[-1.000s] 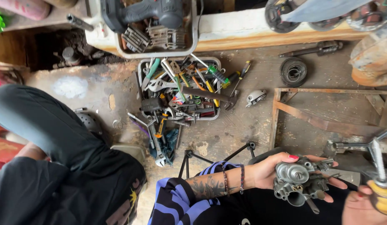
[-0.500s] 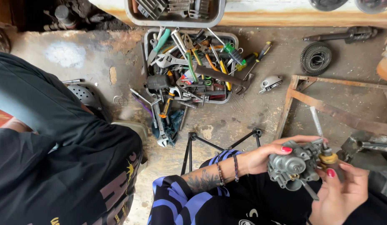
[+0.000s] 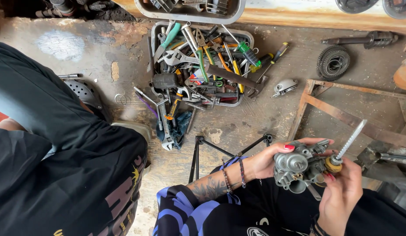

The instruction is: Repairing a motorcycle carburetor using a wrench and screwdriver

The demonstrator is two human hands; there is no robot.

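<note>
Carburetor [image 3: 299, 168] in hand, lower right of frame, with a threaded screw part at its right side.

Your left hand [image 3: 272, 159] is wrapped around the grey metal carburetor body from the left, fingers closed over its top. Your right hand [image 3: 340, 192] pinches the brass-coloured collar of the long screw [image 3: 348, 146], whose threaded shank points up and to the right. Whether the collar is seated in the body cannot be told from this view. Judgement: keep the body braced against your left palm so it does not rotate, hold the screw in line with its bore, and turn with fingertips only. The tool tray [image 3: 244, 39] sits at upper centre, well apart; a toothed wheel [image 3: 333, 62] lies on the bench [image 3: 255, 126] at upper right.
</note>
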